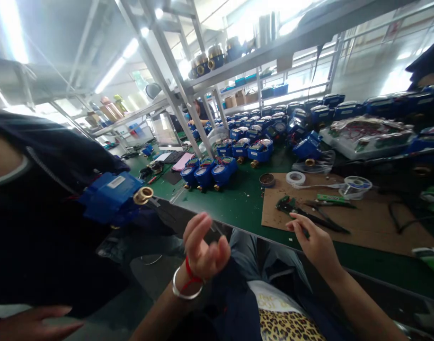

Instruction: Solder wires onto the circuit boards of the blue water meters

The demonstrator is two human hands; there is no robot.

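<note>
Left hand (202, 248) is raised above the lap, fingers loosely curled, holding nothing. Right hand (314, 239) lies open and empty at the table edge, fingertips on the cardboard sheet (373, 222), just beside the green-handled pliers (289, 204). Farther left, a blue meter (110, 196) sits against a co-worker's dark jacket (42, 237)

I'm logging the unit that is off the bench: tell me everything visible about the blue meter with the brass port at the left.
The blue plastic meter with a brass port has a boxy, glossy body with a white label on its upper face. Its round, open brass fitting points right, toward the green table. It sits tilted, clear of the table, against a person's dark garment. What grips it is hidden. The left hand is raised nearby, open and apart from it.
</note>
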